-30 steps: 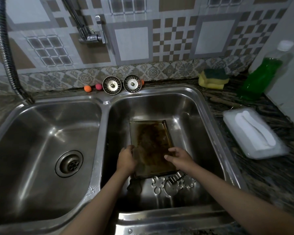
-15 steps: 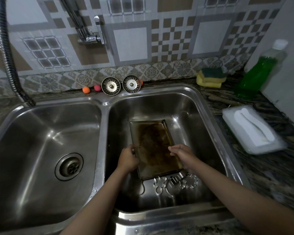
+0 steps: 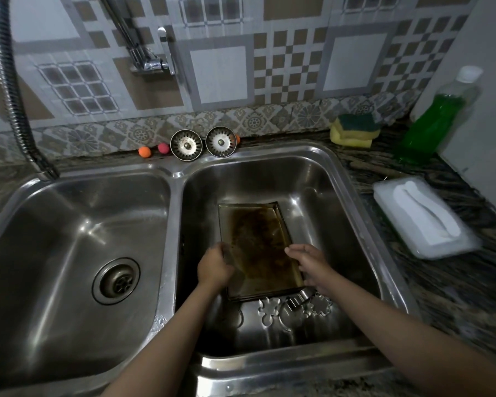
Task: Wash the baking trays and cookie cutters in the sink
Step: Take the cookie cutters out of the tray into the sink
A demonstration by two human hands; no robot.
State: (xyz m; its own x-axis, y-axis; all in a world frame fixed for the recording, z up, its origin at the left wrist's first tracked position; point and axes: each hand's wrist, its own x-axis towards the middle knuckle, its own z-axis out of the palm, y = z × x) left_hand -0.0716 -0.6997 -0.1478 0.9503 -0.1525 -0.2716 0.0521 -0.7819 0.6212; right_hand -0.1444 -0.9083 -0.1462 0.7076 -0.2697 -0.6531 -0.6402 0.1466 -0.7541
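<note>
Stained baking tray (image 3: pixel 258 247) in the right sink basin (image 3: pixel 327 190), left hand (image 3: pixel 214 266) gripping its left rim, right hand (image 3: pixel 312 263) curled on its right rim, cookie cutters (image 3: pixel 295 308) just beside its near edge, two strainer plugs (image 3: pixel 203 143) behind, sponges (image 3: pixel 354 129), green detergent bottle (image 3: pixel 435 116) and white lidded box (image 3: pixel 424 216) on the worktop (image 3: pixel 470 296).
</note>
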